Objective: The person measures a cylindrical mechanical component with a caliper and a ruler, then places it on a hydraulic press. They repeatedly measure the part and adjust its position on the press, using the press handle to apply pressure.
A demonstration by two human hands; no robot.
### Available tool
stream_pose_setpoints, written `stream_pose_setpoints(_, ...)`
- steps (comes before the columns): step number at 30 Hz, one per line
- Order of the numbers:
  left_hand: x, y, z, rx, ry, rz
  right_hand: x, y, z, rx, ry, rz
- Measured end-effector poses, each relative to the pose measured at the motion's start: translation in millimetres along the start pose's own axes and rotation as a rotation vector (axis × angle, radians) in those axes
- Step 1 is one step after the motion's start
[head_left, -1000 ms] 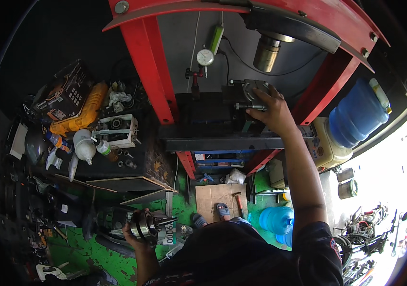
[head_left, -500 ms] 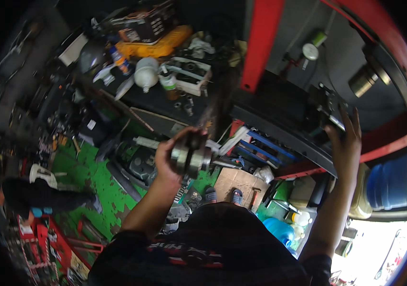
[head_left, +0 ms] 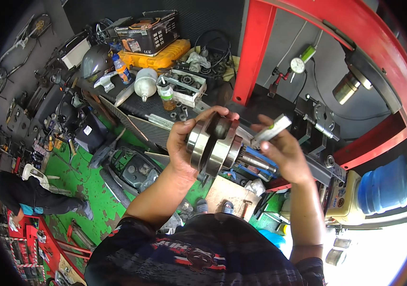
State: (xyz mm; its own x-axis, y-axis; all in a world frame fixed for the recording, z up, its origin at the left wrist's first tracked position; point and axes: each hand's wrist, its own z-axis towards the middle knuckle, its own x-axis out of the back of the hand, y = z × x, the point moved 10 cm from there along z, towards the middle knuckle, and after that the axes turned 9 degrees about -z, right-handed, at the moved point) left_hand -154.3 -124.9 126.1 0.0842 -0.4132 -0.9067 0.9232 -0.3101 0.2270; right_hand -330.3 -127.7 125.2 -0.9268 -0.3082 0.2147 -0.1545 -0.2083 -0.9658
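Left hand (head_left: pixel 183 148) clamps crankshaft (head_left: pixel 223 155) before torso (head_left: pixel 189 243); right hand (head_left: pixel 287 157) grips metal bar (head_left: pixel 279 126) beside it. On bench (head_left: pixel 153 109), white tray (head_left: pixel 192 98) contains metal parts (head_left: pixel 187 81); bottle (head_left: pixel 165 91) beside it contains brown liquid (head_left: pixel 169 104).

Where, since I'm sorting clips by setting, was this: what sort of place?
Probably a motorcycle repair workshop: there is a red press frame, a dark scooter-like body on the green floor, and a crankshaft-like metal part in the left hand.
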Motion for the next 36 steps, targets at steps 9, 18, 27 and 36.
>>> stream_pose_setpoints(9,-16,14,-16,-0.139,0.2,0.035,38,-43,15,0.175,0.363,-0.178)
stream_pose_setpoints(18,-40,46,-59,-0.406,0.478,-0.034,-30,-149,39,0.6,0.132,-0.006)
stream_pose_setpoints(27,-88,64,-101,-0.519,0.533,0.21,-111,-209,71,0.697,-0.065,-0.026)
stream_pose_setpoints(36,-148,83,-136,-0.662,0.516,0.351,-141,-264,62,0.74,-0.133,0.071)
